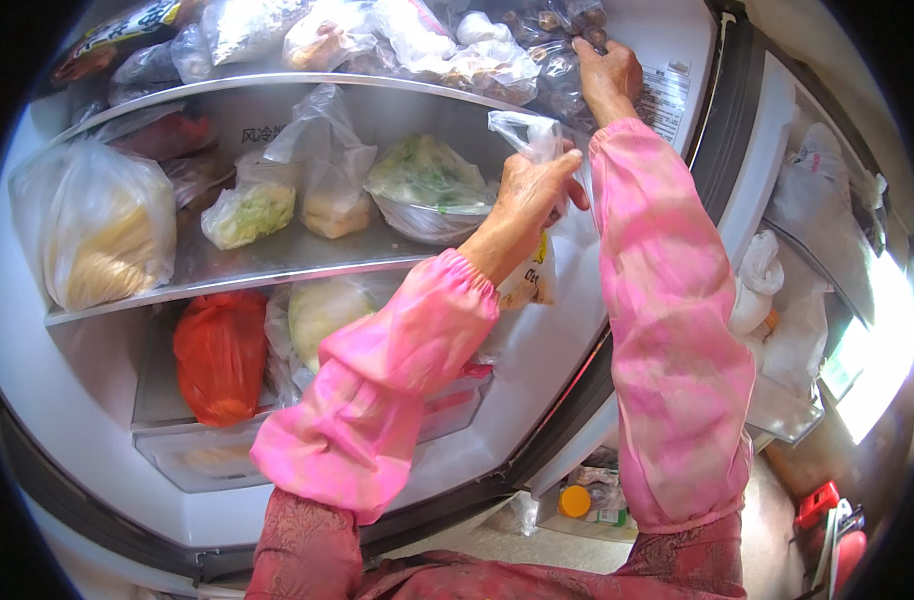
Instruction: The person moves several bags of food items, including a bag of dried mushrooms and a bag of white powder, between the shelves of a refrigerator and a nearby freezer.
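Observation:
An upright refrigerator stands with its door swung to the right. At the right end of the upper shelf (299,77), my right hand (611,75) grips a clear plastic bag of dark round items (562,71). Lower and to the left, my left hand (536,184) holds a translucent plastic bag (528,131) near its top. Below that hand hangs a printed bag (533,277) with brownish contents; whether it is inside the held bag, I cannot tell. A bowl of leafy greens (431,180) covered in plastic sits left of my left hand. Both forearms wear pink sleeve covers.
The middle shelf (307,271) holds a large bag of yellowish food (112,232) and smaller bags. Below are a red plastic bag (221,360), a pale round vegetable (326,311) and a clear drawer (194,461). Filled door racks (783,420) line the right side.

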Action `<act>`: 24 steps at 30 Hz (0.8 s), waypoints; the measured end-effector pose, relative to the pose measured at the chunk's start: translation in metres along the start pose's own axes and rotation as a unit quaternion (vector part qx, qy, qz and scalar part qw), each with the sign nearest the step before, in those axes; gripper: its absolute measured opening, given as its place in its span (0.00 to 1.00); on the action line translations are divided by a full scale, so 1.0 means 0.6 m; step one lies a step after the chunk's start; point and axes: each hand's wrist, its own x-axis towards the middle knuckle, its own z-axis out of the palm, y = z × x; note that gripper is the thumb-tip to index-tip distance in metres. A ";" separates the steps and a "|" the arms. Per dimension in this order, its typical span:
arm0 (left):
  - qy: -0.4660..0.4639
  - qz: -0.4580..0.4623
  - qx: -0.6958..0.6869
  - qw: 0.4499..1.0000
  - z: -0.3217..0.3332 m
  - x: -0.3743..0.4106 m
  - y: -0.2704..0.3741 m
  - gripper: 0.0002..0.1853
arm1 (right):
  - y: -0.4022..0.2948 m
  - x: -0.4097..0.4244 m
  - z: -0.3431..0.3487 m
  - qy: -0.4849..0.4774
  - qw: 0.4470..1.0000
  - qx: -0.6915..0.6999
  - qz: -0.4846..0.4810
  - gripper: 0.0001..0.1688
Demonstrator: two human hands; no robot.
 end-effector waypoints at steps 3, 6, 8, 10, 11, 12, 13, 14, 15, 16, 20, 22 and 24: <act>-0.024 0.011 0.020 0.999 -0.016 -0.025 0.002 0.16 | 0.008 0.016 0.038 -0.035 0.999 0.018 0.015 0.30; -0.021 -0.039 0.011 0.999 -0.023 -0.048 -0.012 0.16 | 0.015 -0.003 0.037 -0.054 0.997 0.034 0.046 0.32; -0.024 -0.034 -0.005 0.999 -0.031 -0.071 -0.016 0.16 | -0.003 -0.021 0.019 -0.063 0.996 0.049 0.035 0.33; -0.033 -0.046 -0.016 0.998 -0.034 -0.083 -0.023 0.16 | -0.012 -0.037 -0.010 -0.061 0.997 0.040 -0.004 0.35; -0.039 -0.057 -0.012 0.998 -0.035 -0.090 -0.027 0.16 | -0.009 -0.043 -0.016 -0.055 0.998 0.029 -0.031 0.34; -0.049 -0.066 -0.011 0.997 -0.031 -0.097 -0.030 0.16 | -0.007 -0.043 -0.029 -0.046 0.997 0.014 -0.061 0.33; -0.060 -0.074 -0.010 0.995 -0.027 -0.106 -0.030 0.16 | -0.004 -0.043 -0.042 -0.038 0.995 -0.002 -0.091 0.32; -0.086 -0.089 0.009 0.992 -0.026 -0.119 -0.027 0.15 | 0.000 -0.045 -0.055 -0.031 0.993 -0.006 -0.112 0.30; -0.092 -0.094 0.005 0.991 -0.030 -0.126 -0.028 0.15 | -0.019 -0.052 -0.073 -0.025 0.991 -0.001 -0.135 0.28; -0.100 -0.100 0.001 0.990 -0.033 -0.129 -0.034 0.15 | -0.035 -0.057 -0.090 -0.018 0.987 0.001 -0.158 0.25; -0.130 -0.125 0.025 0.983 -0.034 -0.159 -0.038 0.15 | -0.066 -0.068 -0.118 0.028 0.940 -0.041 -0.337 0.19; -0.138 -0.147 0.036 0.979 -0.033 -0.177 -0.040 0.14 | -0.075 -0.068 -0.111 -0.024 0.929 -0.064 -0.364 0.18; -0.155 -0.144 0.049 0.976 -0.034 -0.195 -0.043 0.15 | -0.085 -0.063 -0.099 -0.070 0.919 -0.086 -0.379 0.17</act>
